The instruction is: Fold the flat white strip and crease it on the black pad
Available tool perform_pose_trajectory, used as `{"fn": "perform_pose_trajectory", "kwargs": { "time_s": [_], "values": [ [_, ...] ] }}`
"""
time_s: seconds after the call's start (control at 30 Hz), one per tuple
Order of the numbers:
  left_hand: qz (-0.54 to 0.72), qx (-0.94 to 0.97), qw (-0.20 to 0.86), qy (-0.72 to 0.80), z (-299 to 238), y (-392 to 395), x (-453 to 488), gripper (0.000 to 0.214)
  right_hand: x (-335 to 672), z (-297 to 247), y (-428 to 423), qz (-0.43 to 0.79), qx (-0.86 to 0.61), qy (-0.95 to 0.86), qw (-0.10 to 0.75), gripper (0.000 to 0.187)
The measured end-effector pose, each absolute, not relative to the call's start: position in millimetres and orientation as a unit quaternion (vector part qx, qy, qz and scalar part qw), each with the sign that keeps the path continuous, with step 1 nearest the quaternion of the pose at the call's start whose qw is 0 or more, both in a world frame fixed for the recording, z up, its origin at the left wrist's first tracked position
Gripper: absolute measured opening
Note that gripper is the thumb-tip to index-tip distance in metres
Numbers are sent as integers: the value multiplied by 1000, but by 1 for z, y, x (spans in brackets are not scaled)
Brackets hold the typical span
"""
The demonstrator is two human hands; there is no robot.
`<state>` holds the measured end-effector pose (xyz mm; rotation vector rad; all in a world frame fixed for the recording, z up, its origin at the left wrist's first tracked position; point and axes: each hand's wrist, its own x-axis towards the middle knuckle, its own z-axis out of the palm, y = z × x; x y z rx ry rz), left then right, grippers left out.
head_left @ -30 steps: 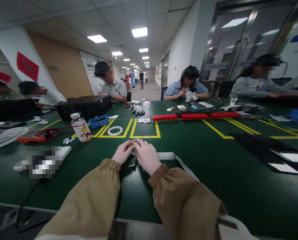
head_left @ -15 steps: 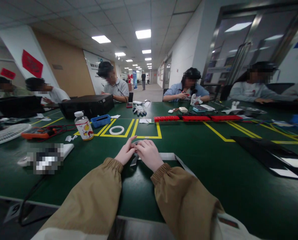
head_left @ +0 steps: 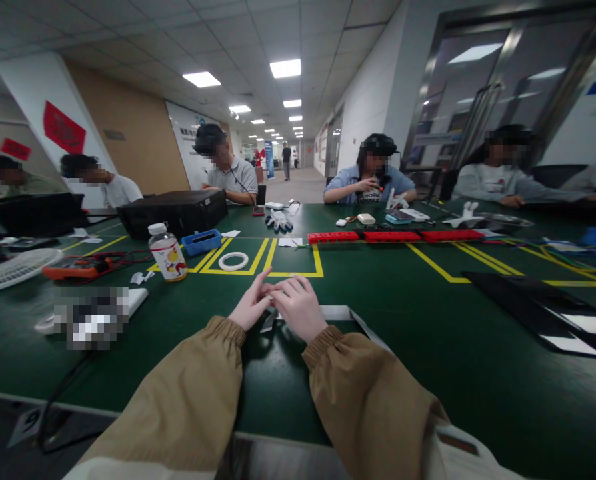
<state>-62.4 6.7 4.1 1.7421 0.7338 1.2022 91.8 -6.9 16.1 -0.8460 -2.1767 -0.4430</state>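
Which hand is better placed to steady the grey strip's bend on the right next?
Probably the right hand: the grey strip bends right beside it, while the left hand lies farther across. What their fingers hold is hidden.

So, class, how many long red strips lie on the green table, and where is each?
3, in a row beyond the left hand and right hand: a left strip, a middle strip and a right strip. No others show.

A flat, pale grey strip [head_left: 335,312], partly hidden, is by the green table [head_left: 278,400]'s near edge. One stretch runs roughly along that edge, then bends sharply, slanting nearer and rightward. Leftward, a short grey tail [head_left: 268,323] tilts down; any join is hidden.
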Motion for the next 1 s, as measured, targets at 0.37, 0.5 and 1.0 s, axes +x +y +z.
{"fn": "perform_pose_trajectory", "kwargs": {
  "time_s": [0.37, 0.5, 1.0],
  "values": [
    [486, 705, 417, 304, 3, 8, -62, 70, 91, 12, -6, -164, -349, -844, 373, 5],
    [483, 706, 424, 297, 3, 8, -60, 71, 90, 9, -4, -153, -362, -839, 377, 5],
    [310, 838, 59, 444, 11, 20, -84, 37, 109, 10, 14, -45, -524, -656, 542, 7]
  ]
}}
